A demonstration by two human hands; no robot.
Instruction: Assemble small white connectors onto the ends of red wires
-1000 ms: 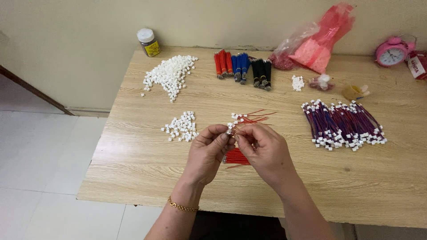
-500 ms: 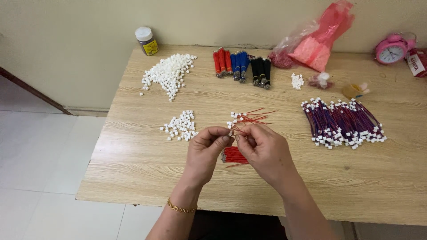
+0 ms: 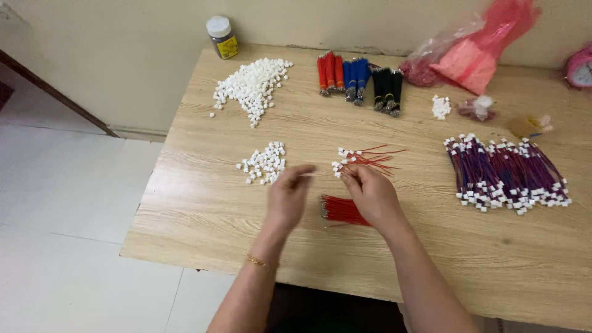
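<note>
My left hand (image 3: 288, 196) hovers over the table with its fingers apart and blurred, holding nothing, just right of a small pile of white connectors (image 3: 265, 162). My right hand (image 3: 372, 192) has its fingertips pinched on a red wire at the white-tipped end of a loose fan of red wires (image 3: 369, 158). A tight bundle of bare red wires (image 3: 341, 209) lies between my wrists, partly hidden under the right hand.
On the wooden table (image 3: 431, 259) lie a large heap of white connectors (image 3: 250, 86), red, blue and black wire bundles (image 3: 357, 74), a big pile of purple-red finished wires (image 3: 509, 176), a pink bag (image 3: 475, 52), a jar (image 3: 221, 36) and a pink clock (image 3: 581, 68).
My hands were joined over a wire and connector; they have now parted. The left has drifted left toward the small connector pile, and the right has lowered to the fan of red wires.
</note>
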